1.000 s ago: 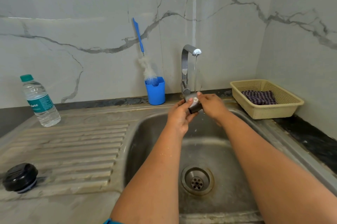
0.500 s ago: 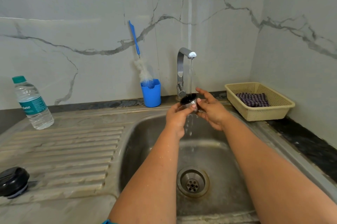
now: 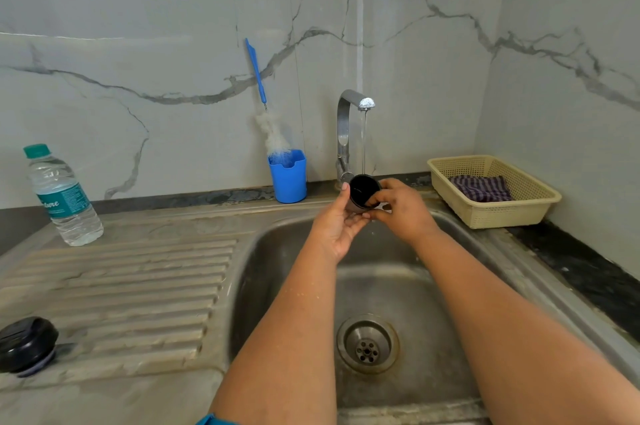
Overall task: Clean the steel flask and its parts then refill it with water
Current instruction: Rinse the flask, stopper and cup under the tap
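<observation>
Over the sink (image 3: 263, 251), a person holds a small steel flask cup (image 3: 362, 192), dark inside, under the running tap (image 3: 349, 106); the left hand (image 3: 337, 227) cradles it with fingers loosely wrapped round it, and the right hand (image 3: 403, 210) pinches its rim. A black flask stopper (image 3: 26, 343) lies on the draining board, well apart to the left. The job looks barely half done: this part is being rinsed, the flask body is out of sight, and refilling is not yet begun.

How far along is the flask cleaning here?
Early. Done: a black lid sits on the drainboard. In hand: both hands hold the cup under the running tap. Left: no flask body visible, so washing and refilling remain.
</observation>
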Action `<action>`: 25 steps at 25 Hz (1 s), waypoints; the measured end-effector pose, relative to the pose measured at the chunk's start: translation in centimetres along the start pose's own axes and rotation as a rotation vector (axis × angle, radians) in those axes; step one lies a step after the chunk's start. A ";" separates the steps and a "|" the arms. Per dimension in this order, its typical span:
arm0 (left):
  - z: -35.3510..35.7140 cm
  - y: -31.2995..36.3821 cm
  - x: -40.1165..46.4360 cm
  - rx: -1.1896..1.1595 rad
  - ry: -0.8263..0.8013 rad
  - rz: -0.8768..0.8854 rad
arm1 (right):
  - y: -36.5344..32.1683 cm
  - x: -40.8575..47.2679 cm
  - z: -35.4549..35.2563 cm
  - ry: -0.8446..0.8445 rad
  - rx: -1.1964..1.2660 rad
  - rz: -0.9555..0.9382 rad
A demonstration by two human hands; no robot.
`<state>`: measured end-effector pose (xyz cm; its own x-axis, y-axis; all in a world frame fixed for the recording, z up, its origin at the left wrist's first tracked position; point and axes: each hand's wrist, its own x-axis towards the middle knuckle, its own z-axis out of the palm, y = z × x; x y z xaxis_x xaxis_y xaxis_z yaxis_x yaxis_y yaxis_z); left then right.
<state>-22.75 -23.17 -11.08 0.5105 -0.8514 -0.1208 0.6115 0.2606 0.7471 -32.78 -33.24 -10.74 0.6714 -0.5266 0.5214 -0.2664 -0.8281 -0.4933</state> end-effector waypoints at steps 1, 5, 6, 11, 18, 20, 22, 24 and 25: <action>0.0 0.0 0.1 -0.003 0.002 0.020 | -0.2 -0.1 0.1 -0.001 -0.016 -0.023; -0.7 0.2 0.6 -0.039 0.048 0.069 | -0.7 -0.3 -0.6 0.088 -0.221 -0.087; -0.8 0.2 0.8 -0.045 0.068 0.069 | -1.1 -0.3 -0.7 0.121 -0.320 -0.132; -0.7 0.1 0.4 -0.014 0.066 0.085 | -2.7 -0.8 0.0 -0.292 -0.583 -0.102; 1.0 -2.5 0.7 0.232 0.114 0.079 | -1.1 -2.9 2.8 -0.463 -0.304 0.236; 0.1 -3.1 1.4 0.320 0.191 0.055 | -0.6 -2.6 3.2 -0.511 -0.283 0.239; -1.9 -2.0 2.0 0.465 0.304 0.033 | 0.0 -2.3 3.6 -0.558 -0.325 0.218; -3.8 -0.1 1.9 0.572 0.422 -0.025 | 0.2 -2.7 4.0 -0.587 -0.230 0.253; -4.5 1.1 1.4 0.620 0.442 -0.057 | -0.3 -3.2 4.5 -0.601 -0.161 0.268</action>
<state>-18.63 -22.06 -13.43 0.7628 -0.5600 -0.3233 0.2597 -0.1926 0.9463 -31.77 -30.46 -15.43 0.8230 -0.5582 -0.1054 -0.5461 -0.7263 -0.4175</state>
